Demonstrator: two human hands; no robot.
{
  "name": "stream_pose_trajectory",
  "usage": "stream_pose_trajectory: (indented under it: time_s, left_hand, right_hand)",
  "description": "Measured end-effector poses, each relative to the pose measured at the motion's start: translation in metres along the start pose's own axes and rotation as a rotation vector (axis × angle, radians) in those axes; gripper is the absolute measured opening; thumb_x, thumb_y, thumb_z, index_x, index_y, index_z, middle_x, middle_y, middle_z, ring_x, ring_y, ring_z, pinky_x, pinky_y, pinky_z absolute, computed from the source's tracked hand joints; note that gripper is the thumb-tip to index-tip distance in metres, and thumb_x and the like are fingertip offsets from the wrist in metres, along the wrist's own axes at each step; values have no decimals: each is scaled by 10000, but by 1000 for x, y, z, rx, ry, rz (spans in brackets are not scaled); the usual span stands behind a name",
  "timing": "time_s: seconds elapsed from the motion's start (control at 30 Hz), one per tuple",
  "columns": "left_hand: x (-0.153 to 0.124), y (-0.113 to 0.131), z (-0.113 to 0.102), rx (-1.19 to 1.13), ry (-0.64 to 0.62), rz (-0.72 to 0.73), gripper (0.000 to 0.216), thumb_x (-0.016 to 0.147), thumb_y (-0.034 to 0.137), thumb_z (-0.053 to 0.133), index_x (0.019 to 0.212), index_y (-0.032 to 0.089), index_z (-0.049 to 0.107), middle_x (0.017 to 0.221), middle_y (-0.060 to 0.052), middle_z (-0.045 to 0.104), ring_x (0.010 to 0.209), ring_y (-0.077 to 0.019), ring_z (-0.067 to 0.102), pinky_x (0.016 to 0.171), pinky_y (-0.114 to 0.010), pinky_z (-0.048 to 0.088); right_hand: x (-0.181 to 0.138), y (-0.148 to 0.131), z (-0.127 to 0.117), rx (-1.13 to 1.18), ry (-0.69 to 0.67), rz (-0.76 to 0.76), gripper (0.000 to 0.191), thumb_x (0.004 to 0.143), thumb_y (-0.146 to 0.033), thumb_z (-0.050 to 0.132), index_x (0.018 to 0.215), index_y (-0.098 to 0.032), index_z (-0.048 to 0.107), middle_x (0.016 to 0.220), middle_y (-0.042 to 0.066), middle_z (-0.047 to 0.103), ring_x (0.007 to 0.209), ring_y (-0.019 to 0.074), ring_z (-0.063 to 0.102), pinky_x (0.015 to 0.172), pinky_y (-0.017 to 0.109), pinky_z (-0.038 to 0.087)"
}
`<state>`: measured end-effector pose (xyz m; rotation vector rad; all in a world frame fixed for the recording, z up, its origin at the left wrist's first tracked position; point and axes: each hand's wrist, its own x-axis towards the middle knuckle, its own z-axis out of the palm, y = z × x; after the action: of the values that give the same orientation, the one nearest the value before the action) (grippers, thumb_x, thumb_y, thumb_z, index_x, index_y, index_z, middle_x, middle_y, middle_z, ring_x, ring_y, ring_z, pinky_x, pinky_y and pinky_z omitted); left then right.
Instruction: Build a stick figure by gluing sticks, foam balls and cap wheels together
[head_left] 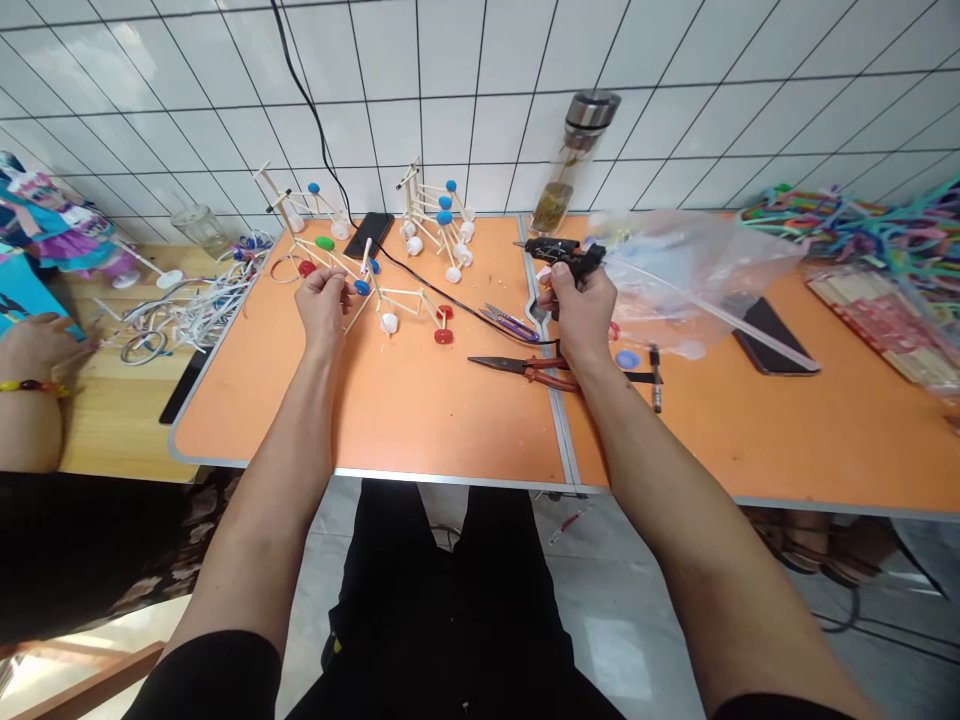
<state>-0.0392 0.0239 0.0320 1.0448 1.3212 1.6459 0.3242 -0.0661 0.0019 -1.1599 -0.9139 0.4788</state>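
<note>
My left hand (322, 300) is closed on a thin stick of a stick-and-bottle-cap model (390, 295) lying on the orange table (375, 420). The model carries red, blue, green and white caps. My right hand (579, 310) grips a black glue gun (562, 255), its nozzle pointing left toward the model. The gun's black cord (450, 300) trails across the table. Red-handled pliers (525, 368) lie just below my right hand.
A second stick model (439, 225) and a phone (369, 235) stand at the back. Small scissors (508, 322), a glass bottle (574, 165), a clear plastic bag (675, 275), another phone (772, 335) and colourful pipe cleaners (847, 225) lie right. Another person's hand (34, 345) rests at left.
</note>
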Motion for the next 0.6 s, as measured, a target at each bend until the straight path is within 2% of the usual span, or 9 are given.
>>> stream_pose_trajectory:
  time_s: [0.3,0.4,0.6]
  left_hand:
    - [-6,5,3,-42,-21,0,240,988,85,678,777,188,729,594,29,696,430,-65,493,428,-172,347]
    - [-6,4,2,-27,-16,-1,226,968,87,720,766,190,719,596,33,691,436,-61,494,431,-162,349]
    - [-7,3,3,2,-44,3,217,909,152,839,747,191,700,605,40,689,439,-51,502,441,-145,364]
  right_hand:
    - [-4,3,1,-39,-38,-9,607,903,-811,885,984,-237,706,856,-13,785,594,96,690,540,206,578]
    - [-5,2,1,-48,-39,-13,610,913,-824,876,984,-245,700,871,-11,794,590,96,679,536,210,571]
    - [-6,0,1,-22,-37,12,661,840,-857,919,966,-239,721,863,-5,804,585,95,676,536,211,567]
